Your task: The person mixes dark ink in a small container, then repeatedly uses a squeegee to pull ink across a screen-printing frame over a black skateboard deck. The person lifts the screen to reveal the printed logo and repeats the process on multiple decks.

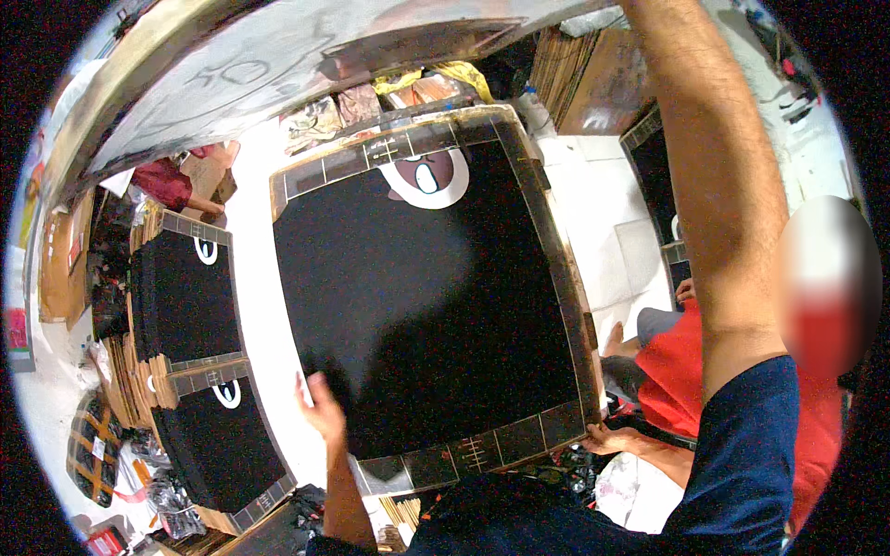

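A large black panel [417, 324] fills the middle, with a gray taped, marked border and a white-rimmed cartoon eye print [422, 185] at its far edge. My left hand [320, 408] is beside the panel's lower left edge, its fingers apart. My right arm [714, 204], in a navy sleeve, reaches up along the right side past the top edge; its hand is out of the frame. A co-worker's hand [607, 435] touches the panel's lower right corner.
Similar black panels [185, 296] lie on cardboard piles at left. A co-worker in red [672, 361] is at right; another person's maroon sleeve [162, 185] shows at upper left. Folded cloths [357, 111] and upright boards [603, 79] are at the back.
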Action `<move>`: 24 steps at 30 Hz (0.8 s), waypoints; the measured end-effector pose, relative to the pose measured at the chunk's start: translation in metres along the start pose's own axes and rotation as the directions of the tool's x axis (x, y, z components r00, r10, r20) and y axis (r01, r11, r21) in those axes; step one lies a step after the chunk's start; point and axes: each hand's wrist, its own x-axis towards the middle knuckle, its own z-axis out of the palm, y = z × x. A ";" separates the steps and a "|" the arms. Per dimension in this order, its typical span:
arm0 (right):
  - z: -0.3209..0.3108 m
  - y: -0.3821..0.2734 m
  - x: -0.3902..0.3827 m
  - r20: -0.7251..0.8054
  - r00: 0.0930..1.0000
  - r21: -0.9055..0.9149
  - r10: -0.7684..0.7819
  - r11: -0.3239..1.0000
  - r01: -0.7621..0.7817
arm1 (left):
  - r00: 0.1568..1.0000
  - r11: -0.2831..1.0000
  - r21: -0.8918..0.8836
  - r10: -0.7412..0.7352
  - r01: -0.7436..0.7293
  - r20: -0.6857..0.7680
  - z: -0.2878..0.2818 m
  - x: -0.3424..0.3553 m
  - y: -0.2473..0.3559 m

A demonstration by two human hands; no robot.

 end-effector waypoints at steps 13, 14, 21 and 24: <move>0.002 -0.001 -0.048 -0.057 0.987 -0.229 0.149 0.961 -0.158 | 0.865 0.758 0.481 -0.502 0.442 -0.004 -0.085 -0.261 -0.313; 0.002 -0.005 -0.052 -0.041 0.990 -0.167 0.137 0.976 -0.142 | 0.880 0.739 0.554 -0.475 0.384 0.024 -0.083 -0.263 -0.305; 0.005 -0.013 -0.061 0.040 0.991 -0.103 0.125 0.987 -0.121 | 0.836 0.674 0.521 -0.524 0.524 -0.163 -0.105 -0.285 -0.273; 0.008 -0.001 -0.053 0.108 0.983 -0.115 0.151 0.984 -0.138 | 0.928 0.860 0.466 -0.024 0.208 -0.371 -0.132 -0.240 -0.262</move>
